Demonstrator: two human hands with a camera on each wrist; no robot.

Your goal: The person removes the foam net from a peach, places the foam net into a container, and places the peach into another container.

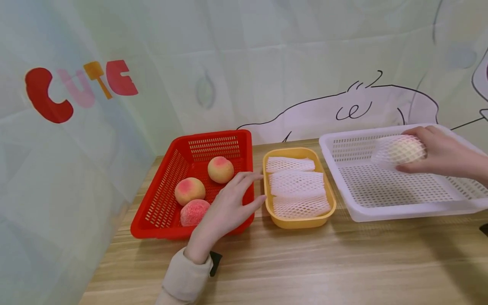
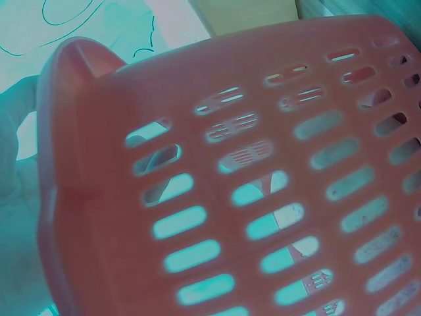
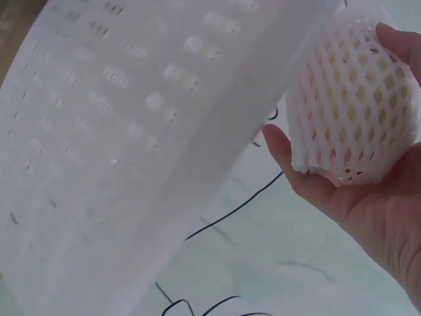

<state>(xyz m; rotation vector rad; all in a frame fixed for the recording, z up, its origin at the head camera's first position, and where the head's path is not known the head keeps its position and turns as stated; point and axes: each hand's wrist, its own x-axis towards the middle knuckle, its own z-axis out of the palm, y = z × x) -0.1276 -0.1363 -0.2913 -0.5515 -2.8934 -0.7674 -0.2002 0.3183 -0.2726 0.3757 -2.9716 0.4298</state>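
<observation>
Over the white basket (image 1: pixel 362 214), my right hand (image 1: pixel 438 150) grips a peach in a white foam net sleeve (image 1: pixel 406 150). The right wrist view shows thumb and fingers round the netted peach (image 3: pixel 355 105); one end of the sleeve hangs loose. My left hand (image 1: pixel 232 201) reaches across the right side of the red basket (image 1: pixel 152 233), fingers loosely extended toward the yellow tray (image 1: pixel 301 223), nothing held. Inside the red basket lie two pale peaches with pink tops (image 1: pixel 221 169) and a pinker one (image 1: pixel 194 212). The basket wall (image 2: pixel 197 164) covers most of the left wrist view.
Three white foam net sleeves (image 1: pixel 297 183) lie flat in the yellow tray, between the two baskets. All the containers stand on a wooden table (image 1: pixel 286 262). Behind them hangs a printed curtain (image 1: pixel 228 63) with line drawings and coloured letters.
</observation>
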